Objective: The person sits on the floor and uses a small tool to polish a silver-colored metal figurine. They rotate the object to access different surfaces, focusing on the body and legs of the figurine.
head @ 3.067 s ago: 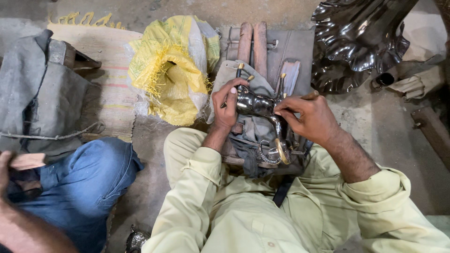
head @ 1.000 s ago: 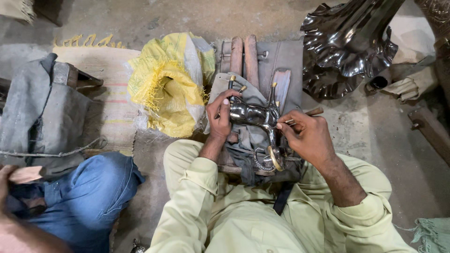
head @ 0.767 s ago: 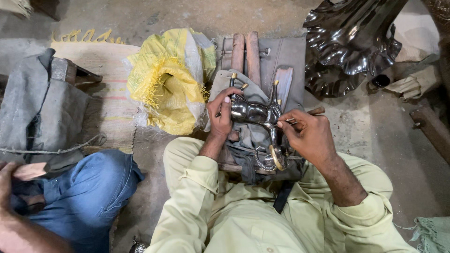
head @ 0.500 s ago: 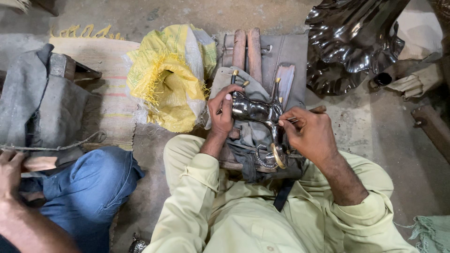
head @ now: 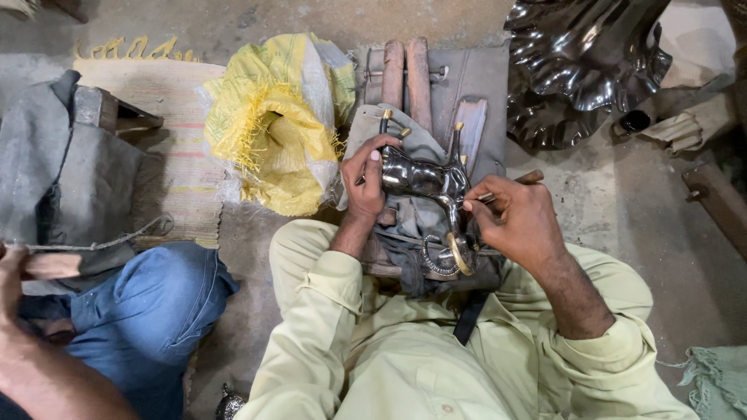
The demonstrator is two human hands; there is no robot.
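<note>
From the head camera, the left hand is clamped round the shiny metal horse figurine lying on the grey cloth over the lap, while the right hand pinches a thin tool against it.

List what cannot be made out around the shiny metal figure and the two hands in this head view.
- Tool tip: the right hand covers most of the thin tool.
- Underside of the metal figure: hidden by the left hand and the grey cloth.
- Person in blue trousers: cut off by the left edge.
- Small shiny object: cut by the bottom edge.
</note>
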